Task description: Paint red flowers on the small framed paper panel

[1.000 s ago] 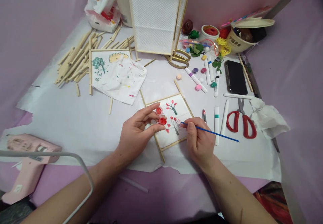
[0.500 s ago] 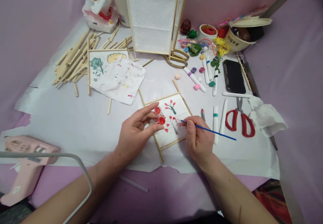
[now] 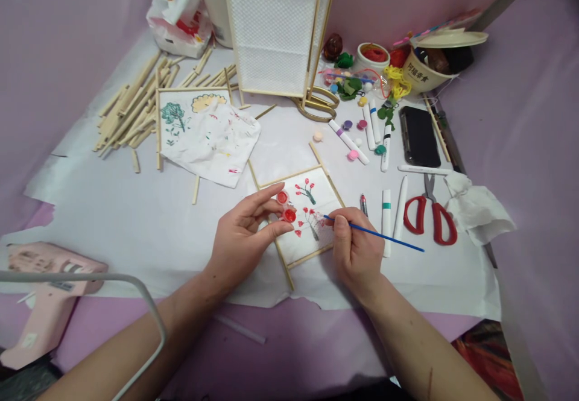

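Between thumb and fingers, my left hand (image 3: pixel 242 232) pinches a small open paint pot (image 3: pixel 289 215) of red paint, its round lid (image 3: pixel 283 198) also red inside. My right hand (image 3: pixel 359 247) grips a thin blue paintbrush (image 3: pixel 384 235), its tip over the right side of a painted panel; whether the bristles touch it I cannot tell. The white panel (image 3: pixel 289 247) lies tilted on the table in a frame of thin wooden sticks. Two plants with dark green stems and red blossoms (image 3: pixel 306 191) are painted on it. My left fingers cover part of its left edge.
A stick-framed white lantern-like box (image 3: pixel 275 33) stands at the back. Wooden sticks (image 3: pixel 131 111) and a stained paper (image 3: pixel 212 142) lie left, a pink glue gun (image 3: pixel 54 280) with its cable nearer me. Right are markers (image 3: pixel 386 223), red-handled scissors (image 3: pixel 429 214), a phone (image 3: pixel 420 137) and tissue (image 3: pixel 479 208).
Almost nothing differs. Both hands, the paint pot and the brush stay in nearly the same place over the panel.
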Demonstrator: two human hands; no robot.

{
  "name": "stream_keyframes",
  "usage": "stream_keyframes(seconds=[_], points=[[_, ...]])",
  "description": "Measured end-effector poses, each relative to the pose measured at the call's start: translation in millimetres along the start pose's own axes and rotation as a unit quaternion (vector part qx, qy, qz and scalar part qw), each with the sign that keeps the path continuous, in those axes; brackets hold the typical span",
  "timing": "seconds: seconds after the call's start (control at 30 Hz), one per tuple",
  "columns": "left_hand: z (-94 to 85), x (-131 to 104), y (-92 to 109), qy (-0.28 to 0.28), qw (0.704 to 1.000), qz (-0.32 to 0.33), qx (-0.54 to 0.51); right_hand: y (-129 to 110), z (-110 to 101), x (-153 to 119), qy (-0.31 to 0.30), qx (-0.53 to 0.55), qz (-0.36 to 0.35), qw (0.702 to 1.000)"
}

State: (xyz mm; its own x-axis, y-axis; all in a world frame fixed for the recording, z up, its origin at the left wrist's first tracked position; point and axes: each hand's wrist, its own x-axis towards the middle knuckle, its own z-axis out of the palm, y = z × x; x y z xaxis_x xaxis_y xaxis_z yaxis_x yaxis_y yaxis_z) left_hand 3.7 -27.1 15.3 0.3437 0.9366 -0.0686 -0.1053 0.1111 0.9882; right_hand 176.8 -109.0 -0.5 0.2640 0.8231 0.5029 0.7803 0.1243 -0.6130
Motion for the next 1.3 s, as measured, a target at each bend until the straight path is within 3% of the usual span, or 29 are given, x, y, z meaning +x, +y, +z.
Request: stream_keyframes(seconds=[1.3], points=[[-0.2, 1.2, -1.6, 0.005, 1.000, 0.009, -0.004, 1.6, 0.8, -1.6, -0.012, 0.014, 0.007, 1.000]])
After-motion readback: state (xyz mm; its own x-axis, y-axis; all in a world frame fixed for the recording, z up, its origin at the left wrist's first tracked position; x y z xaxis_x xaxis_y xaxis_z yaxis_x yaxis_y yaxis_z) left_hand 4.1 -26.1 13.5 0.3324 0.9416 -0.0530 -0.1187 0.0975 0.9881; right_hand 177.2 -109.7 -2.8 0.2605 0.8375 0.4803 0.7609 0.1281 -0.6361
